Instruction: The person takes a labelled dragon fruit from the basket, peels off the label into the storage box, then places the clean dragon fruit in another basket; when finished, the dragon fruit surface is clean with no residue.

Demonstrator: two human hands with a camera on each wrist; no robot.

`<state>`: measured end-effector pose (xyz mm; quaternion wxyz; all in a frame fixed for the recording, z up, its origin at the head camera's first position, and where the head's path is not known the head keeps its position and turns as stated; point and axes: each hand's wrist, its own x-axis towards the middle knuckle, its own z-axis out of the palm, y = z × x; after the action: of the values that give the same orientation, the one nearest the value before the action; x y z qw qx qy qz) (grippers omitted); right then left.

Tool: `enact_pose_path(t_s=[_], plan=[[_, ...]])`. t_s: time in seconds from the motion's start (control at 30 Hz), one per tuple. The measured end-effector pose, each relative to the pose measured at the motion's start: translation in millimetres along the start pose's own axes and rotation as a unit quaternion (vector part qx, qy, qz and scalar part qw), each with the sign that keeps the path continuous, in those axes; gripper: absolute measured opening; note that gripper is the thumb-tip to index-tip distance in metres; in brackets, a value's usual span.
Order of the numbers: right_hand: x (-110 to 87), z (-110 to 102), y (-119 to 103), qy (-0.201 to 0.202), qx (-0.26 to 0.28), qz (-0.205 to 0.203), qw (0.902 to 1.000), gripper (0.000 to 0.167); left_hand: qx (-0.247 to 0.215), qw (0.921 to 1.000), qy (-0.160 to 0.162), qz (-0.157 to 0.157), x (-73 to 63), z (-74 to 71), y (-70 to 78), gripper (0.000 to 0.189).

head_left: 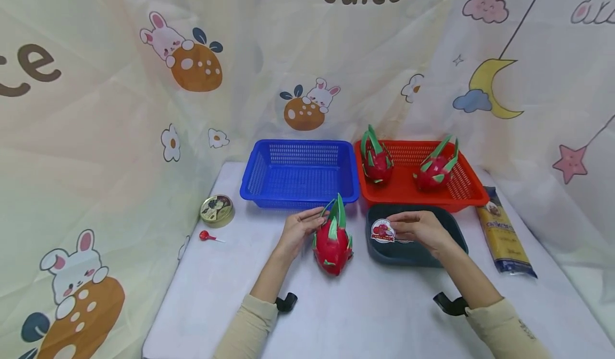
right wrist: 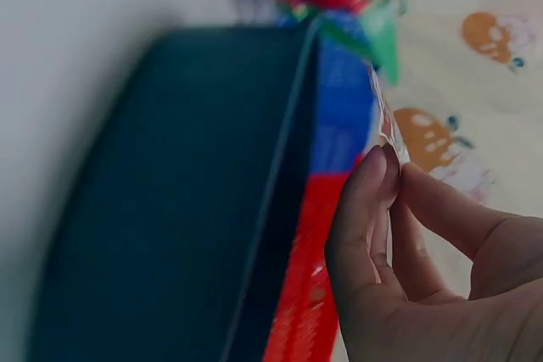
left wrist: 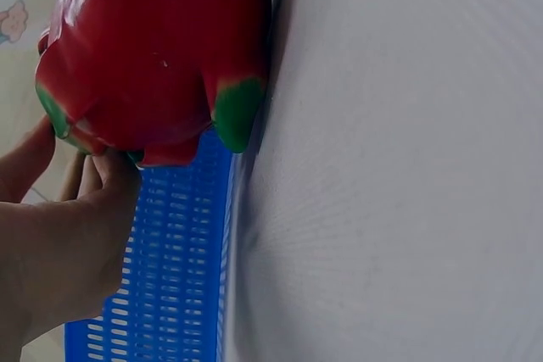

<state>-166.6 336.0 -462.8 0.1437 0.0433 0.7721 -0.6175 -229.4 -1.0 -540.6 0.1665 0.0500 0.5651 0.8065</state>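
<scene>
My left hand [head_left: 297, 233] grips a red dragon fruit [head_left: 331, 248] with green leaf tips by its upper left side, thumb and fingers close by the long leaves. In the left wrist view the fruit's glossy body [left wrist: 161, 48] fills the top, over the white cloth. Between thumb and fingertips, my right hand [head_left: 424, 232] pinches a small round sticker [head_left: 381, 231] printed with dragon fruit. The sticker is held over the left part of a dark green tray [head_left: 454, 233]; the right wrist view shows it edge-on [right wrist: 382, 120].
Behind the hands stand a blue basket [head_left: 298, 190] and a red basket [head_left: 399, 194] with two dragon fruits [head_left: 434, 173] in it. A round tin [head_left: 217, 211] and a red-handled tool [head_left: 206, 235] lie at the left. A yellow packet [head_left: 504, 236] lies right of the tray.
</scene>
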Motion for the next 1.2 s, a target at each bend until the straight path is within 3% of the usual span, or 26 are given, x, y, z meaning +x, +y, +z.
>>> enact_pose_path(t_s=[0.27,0.6,0.97,1.07,1.2], plan=[[6.4,-17.9,29.3,-0.006,-0.094,0.016,0.9955,0.033,0.003,1.0,0.0,0.006,-0.8,-1.6,-1.5,0.043],[10.9,-19.4,52.7,0.026,-0.214,0.03,0.976,0.021,0.004,0.9999,-0.006,0.013,-0.5,-0.6,-0.4,0.042],[5.5,-21.5,46.7,0.045,-0.312,0.019,0.9487,0.019,0.001,1.0,0.001,0.009,-0.1,-1.2,-1.9,0.042],[3.4,-19.1,39.7,0.04,-0.321,0.005,0.9463,0.019,-0.001,1.0,0.001,0.01,0.0,-0.6,-1.5,0.043],[2.9,-9.2,26.7,0.045,-0.305,-0.025,0.951,0.024,-0.001,0.9999,0.0,0.011,-1.0,-0.6,-1.0,0.043]])
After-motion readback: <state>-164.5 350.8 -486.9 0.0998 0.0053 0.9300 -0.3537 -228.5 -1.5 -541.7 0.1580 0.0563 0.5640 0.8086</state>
